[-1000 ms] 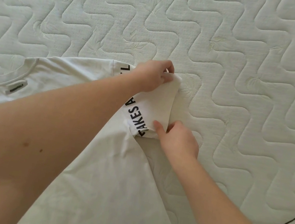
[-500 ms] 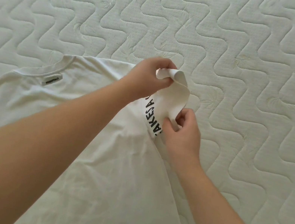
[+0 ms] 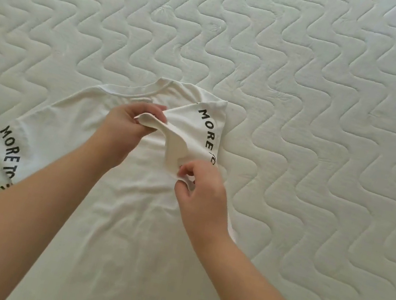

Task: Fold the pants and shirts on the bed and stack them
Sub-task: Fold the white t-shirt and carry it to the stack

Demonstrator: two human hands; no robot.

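Head view: a white shirt is seen spread flat on the quilted bed, its collar turned toward the far edge and its body running back toward the near edge, where it passes out of frame. The sleeve on the right side, printed with black lettering, is lifted off the mattress and carried inward over the chest. Its cuff is pinched at two points: the upper corner is held in the grip of the left hand, fingers curled round the cloth, and the lower corner is pinched between thumb and fingers of the right hand. Both grips are thus closed on the sleeve. The other sleeve, also lettered, is laid out flat toward the left edge of the bed and is not touched.

The task is judged to be at an early stage. Only the first fold of this shirt appears to be under way; the lifted sleeve has not yet been laid down, the second sleeve is unfolded, and the body has not been doubled. No pants, no other shirts and no stack can be seen here, so how much else is done or left cannot be told.
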